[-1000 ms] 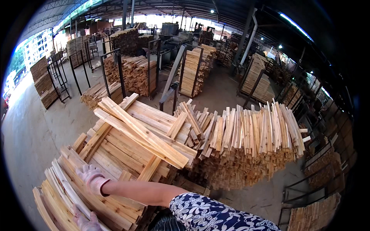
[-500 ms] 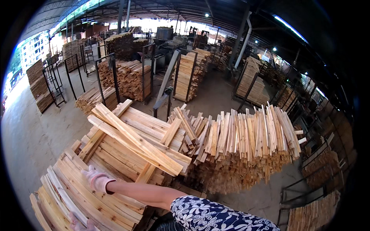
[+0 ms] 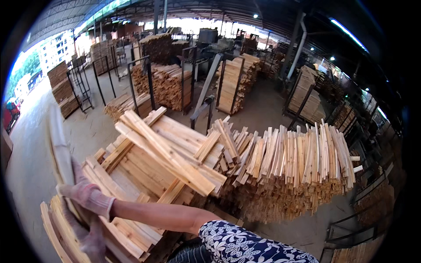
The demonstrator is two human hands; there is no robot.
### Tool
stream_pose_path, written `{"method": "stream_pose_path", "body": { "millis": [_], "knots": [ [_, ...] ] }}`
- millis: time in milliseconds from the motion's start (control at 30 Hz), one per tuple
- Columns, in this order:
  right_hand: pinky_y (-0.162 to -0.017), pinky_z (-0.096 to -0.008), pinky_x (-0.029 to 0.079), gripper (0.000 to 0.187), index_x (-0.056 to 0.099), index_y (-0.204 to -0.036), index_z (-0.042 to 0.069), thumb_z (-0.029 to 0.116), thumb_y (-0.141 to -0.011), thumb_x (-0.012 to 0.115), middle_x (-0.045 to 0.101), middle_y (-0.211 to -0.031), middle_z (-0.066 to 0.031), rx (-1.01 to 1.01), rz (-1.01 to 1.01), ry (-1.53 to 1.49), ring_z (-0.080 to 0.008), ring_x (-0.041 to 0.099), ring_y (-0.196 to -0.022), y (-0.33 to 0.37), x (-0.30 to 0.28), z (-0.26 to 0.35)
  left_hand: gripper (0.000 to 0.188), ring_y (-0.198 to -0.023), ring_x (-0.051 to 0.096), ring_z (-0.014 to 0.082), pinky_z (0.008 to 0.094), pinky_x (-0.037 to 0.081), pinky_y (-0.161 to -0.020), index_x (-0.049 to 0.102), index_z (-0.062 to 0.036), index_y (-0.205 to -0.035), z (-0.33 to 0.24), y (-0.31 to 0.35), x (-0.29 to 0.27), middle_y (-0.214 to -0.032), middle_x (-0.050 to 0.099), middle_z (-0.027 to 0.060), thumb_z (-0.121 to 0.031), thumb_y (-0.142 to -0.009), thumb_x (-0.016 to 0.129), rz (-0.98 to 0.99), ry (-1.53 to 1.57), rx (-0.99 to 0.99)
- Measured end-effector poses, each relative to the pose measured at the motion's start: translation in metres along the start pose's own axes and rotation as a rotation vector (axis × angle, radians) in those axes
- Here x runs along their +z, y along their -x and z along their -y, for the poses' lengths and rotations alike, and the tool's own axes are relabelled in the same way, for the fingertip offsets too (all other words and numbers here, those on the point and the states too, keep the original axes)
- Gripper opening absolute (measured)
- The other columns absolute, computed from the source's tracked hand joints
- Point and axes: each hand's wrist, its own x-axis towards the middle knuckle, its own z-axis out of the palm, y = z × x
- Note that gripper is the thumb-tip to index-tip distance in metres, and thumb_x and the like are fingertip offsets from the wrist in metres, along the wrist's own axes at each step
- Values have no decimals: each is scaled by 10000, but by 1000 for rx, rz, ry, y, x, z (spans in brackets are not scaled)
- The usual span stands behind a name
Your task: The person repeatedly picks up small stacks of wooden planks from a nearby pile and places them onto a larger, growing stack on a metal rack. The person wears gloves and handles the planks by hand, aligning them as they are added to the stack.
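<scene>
My right hand (image 3: 90, 198), in a pale pinkish work glove, is closed around a small bunch of wooden strips (image 3: 61, 151). The strips stand on edge, raised and tilted at the left, their upper end blurred by motion. Below it my gloved left hand (image 3: 93, 245) grips the same strips nearer their lower end; its fingers are partly blurred. Under and beside my hands lies a stack of long boards (image 3: 127, 234). Beyond it is another layer of boards (image 3: 140, 162) with crosspieces, and several loose strips (image 3: 169, 153) lie slantwise on top.
To the right stands a large pile of short wooden sticks (image 3: 289, 153). Metal frame racks (image 3: 149, 83) and stacked lumber (image 3: 232, 83) stand farther off. A slanted metal post (image 3: 208, 83) rises behind the boards. Concrete floor (image 3: 30, 144) runs along the left.
My right hand was resting on the boards with fingers stretched; now it grips strips. Both hands have lifted the strips off the stack, tilting them up. The view has shifted left.
</scene>
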Motion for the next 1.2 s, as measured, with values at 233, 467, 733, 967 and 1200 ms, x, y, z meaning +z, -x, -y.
{"method": "stream_pose_path", "body": {
  "millis": [233, 467, 733, 967, 1200],
  "knots": [
    [-1128, -389, 318, 965, 65, -1567, 102, 74, -789, 636, 379, -1481, -250, -319, 62, -38, -346, 374, -1368, -18, 48, 27, 813, -1359, 373, 266, 351, 310, -1136, 189, -47, -1524, -13, -53, -55, -1480, 337, 147, -111, -874, 672, -126, -151, 296],
    [-1159, -358, 278, 974, 87, -1578, 162, 23, -771, 615, 348, -1518, -220, -184, 98, -18, -338, 324, -1416, -8, 36, 28, 568, -1320, 413, 220, 294, 317, -1116, 360, 3, -1421, 46, -21, -25, -1346, 481, 150, -60, -890, 553, -173, 131, 158],
    [-958, -394, 506, 696, 426, -1430, 33, 411, -891, 649, 611, -1192, -131, -188, 476, 61, -234, 603, -1065, 4, -92, 110, 554, -1052, 621, 184, 324, 501, -944, 516, -39, -1381, -24, -11, 20, -1217, 631, 87, -180, -880, 706, 183, 359, -390],
    [-731, -300, 572, 575, 436, -1387, 14, 212, -910, 690, 629, -1052, -85, 483, 5, 11, -171, 654, -883, 8, -175, 75, 782, -1327, 419, 439, 540, 408, -1066, 334, -55, -1478, -41, -1, 32, -1364, 471, 260, -555, -921, 558, 783, -619, -231],
    [-819, -287, 535, 589, 471, -1366, 26, 283, -893, 710, 631, -1149, -83, 707, 150, 183, -155, 623, -1016, -10, -170, -9, 731, -1437, 275, 396, 553, 164, -1180, 379, -96, -1471, 91, 48, 31, -1523, 325, 220, -578, -930, 474, 473, -1026, 71]
  ]
}}
